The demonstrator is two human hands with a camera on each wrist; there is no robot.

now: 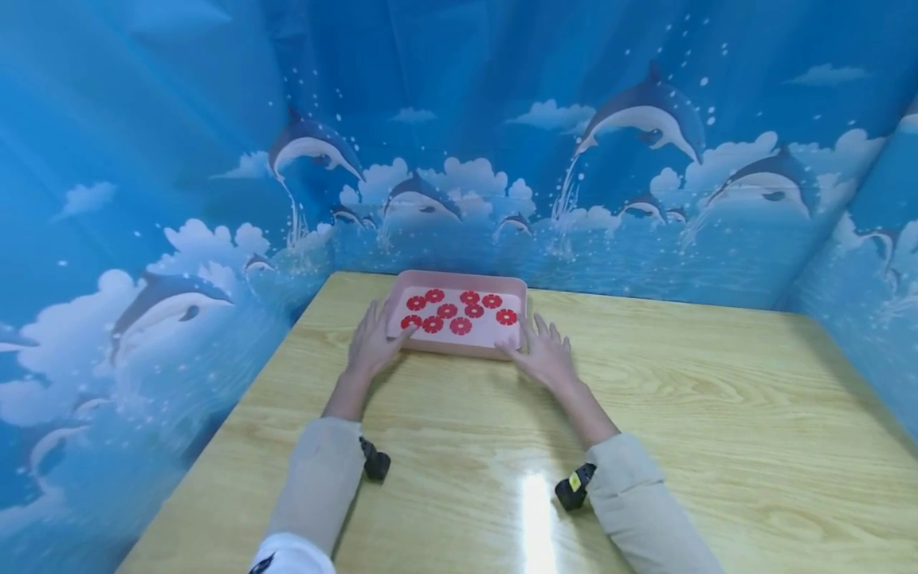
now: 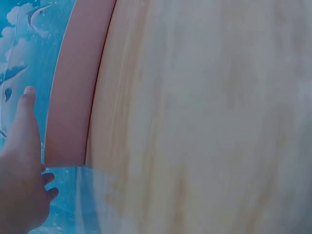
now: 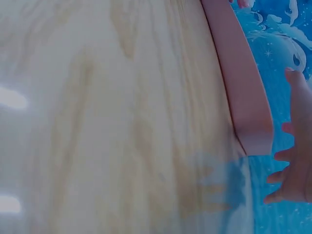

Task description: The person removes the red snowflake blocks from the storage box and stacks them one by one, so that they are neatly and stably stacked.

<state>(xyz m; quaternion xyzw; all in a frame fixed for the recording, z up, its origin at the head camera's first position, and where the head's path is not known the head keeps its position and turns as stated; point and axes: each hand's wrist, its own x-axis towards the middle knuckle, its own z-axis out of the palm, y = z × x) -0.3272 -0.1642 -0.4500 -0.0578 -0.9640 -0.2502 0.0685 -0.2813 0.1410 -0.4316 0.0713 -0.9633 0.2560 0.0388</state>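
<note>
A shallow pink tray [image 1: 448, 347] sits on the wooden table, with several red notched discs, pale at their centres, lying flat inside it. At the tray's left end is my left hand [image 1: 373, 344], its fingers extended along the side and its thumb over the front left corner. My right hand [image 1: 547, 355] is at the right end, fingers spread and thumb near the front right corner. Both wrist views show the tray's outer wall [image 2: 78, 87] close to the hands, the thumbs raised by its upper edge. Neither hand is curled round anything.
The wood-grain table [image 1: 688, 414] stretches toward me and off to the right. A blue curtain [image 1: 459, 143] printed with dolphins and clouds hangs right behind the tray and along both sides. Black wrist cameras [image 1: 574, 488] sit at both sleeve cuffs, over the table.
</note>
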